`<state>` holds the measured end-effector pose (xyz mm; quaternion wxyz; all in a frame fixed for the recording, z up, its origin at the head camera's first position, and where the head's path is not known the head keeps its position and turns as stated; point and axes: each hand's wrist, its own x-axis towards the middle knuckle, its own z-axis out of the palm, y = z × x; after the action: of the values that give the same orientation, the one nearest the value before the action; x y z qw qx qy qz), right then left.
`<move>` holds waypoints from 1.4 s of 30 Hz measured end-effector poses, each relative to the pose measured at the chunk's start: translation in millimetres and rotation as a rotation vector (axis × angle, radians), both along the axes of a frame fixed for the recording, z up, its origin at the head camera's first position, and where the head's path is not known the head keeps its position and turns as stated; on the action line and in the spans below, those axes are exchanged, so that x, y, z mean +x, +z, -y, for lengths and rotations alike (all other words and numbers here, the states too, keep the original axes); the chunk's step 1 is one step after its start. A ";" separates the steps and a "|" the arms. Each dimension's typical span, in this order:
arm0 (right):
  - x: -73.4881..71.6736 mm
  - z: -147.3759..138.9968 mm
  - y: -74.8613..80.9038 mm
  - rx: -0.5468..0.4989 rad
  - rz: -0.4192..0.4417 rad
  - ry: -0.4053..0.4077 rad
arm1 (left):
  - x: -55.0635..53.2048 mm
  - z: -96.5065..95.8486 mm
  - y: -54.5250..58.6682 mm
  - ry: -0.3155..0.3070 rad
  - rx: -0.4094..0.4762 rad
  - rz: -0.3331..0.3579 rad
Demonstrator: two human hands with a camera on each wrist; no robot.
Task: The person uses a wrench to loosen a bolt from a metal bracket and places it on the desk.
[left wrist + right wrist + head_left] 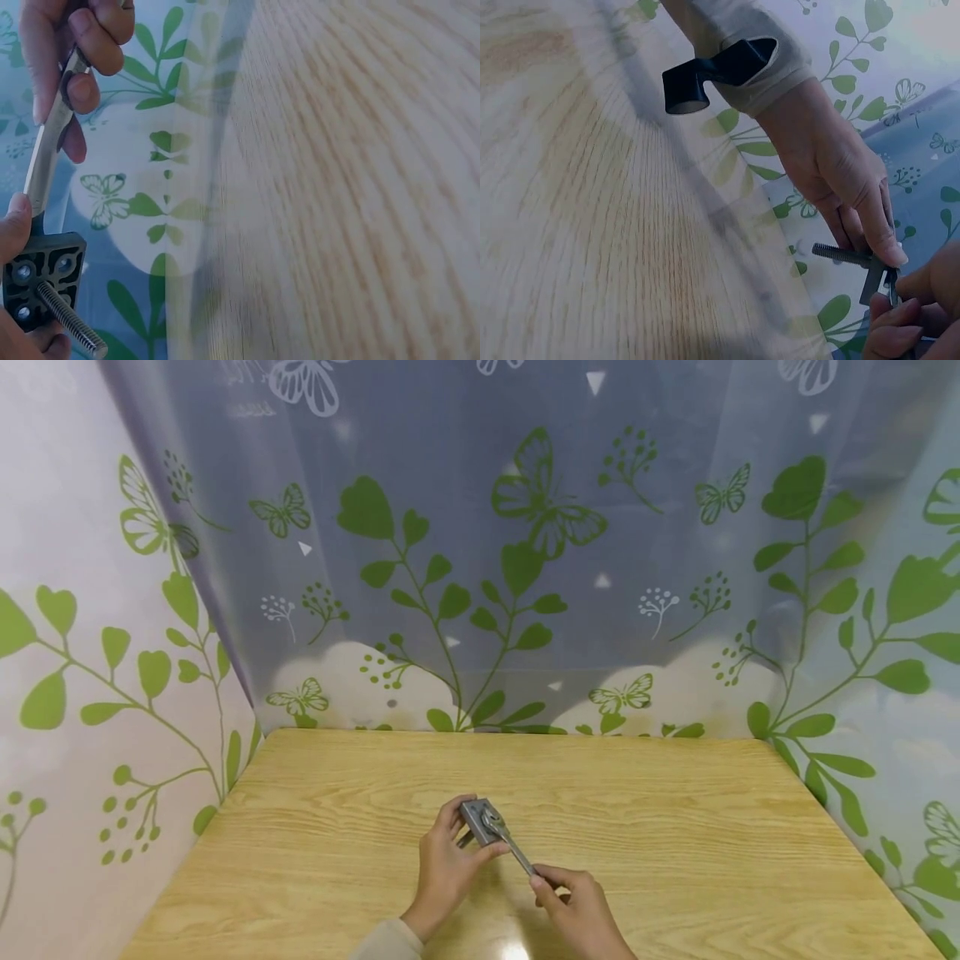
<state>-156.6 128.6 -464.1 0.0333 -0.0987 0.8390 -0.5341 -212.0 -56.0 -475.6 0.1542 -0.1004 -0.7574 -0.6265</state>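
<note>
Closest to the head camera, a softly creased cream cloth sleeve (386, 941) covered the left forearm, with a black strap (739, 61) round it in the right wrist view. Well beyond the fingertips hung smooth sheeting (420, 443) in blue-grey and white, printed with green leaves and butterflies. Beneath the fingers spread a yellow-brown tabletop (315, 827) with streaky wood grain. Above it, the left hand (447, 862) pinched its thumb and fingers on opposite edges of a square, dark grey block, and the right hand (579, 903) had thumb and fingers curled round the lower end of a slim silver-grey metal wrench (517, 853). That wrench slanted from the right fingers up to the left ones, its straight handle shiny and its rounded head lying against the block's face. Held tilted and off the wood between the left thumb and fingers, the block (46, 276) showed ribs and hollow pockets on its far side. From the middle of that side, beside the left fingers, stuck out a straight silver threaded rod (71, 319), closely ridged to its blunt tip. Smallest were bright round metal fixings (65, 264) near the block's corners, three of them visible.
</note>
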 end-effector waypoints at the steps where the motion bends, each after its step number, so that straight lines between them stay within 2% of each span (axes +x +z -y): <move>1: -0.9 -0.6 -1.0 0.002 -0.001 -0.002 | 0.2 0.8 0.3 -0.005 -0.005 0.007; 4: -4.5 -3.8 -3.8 0.003 0.003 -0.011 | 0.4 3.9 0.3 -0.041 -0.025 0.032; 10: -13.5 -15.8 -6.5 0.011 0.003 -0.028 | -1.4 9.4 0.9 -0.150 -0.035 0.071; 13: -20.3 -23.7 -7.4 0.006 -0.001 -0.030 | -2.4 11.0 3.1 -0.207 -0.033 0.063; 16: -29.0 -34.2 -7.2 -0.009 -0.008 0.006 | -2.9 13.1 6.7 -0.272 -0.017 0.056; 17: -32.5 -38.1 -7.3 -0.007 -0.013 0.024 | -1.7 13.7 11.0 -0.299 -0.008 0.056; 21: -47.8 -54.1 -5.3 -0.007 -0.014 0.115 | -2.6 16.0 15.7 -0.403 0.043 0.090; 25: -64.2 -68.3 1.0 0.001 0.014 0.188 | -4.2 17.6 12.5 -0.511 0.085 0.145; 30: -87.3 -80.6 10.5 0.044 0.020 0.309 | -3.2 17.5 12.9 -0.624 0.069 0.177; 36: -118.7 -84.6 28.4 0.142 -0.103 0.540 | -1.1 15.5 13.8 -0.697 0.014 0.174; 42: -141.4 -71.7 64.2 0.384 -0.273 0.717 | 1.5 10.3 9.6 -0.758 -0.045 0.181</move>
<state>-298.0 200.4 -399.9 0.1230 -0.4458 0.8325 -0.3049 -210.5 -66.4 -465.9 -0.1577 -0.3209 -0.6907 -0.6286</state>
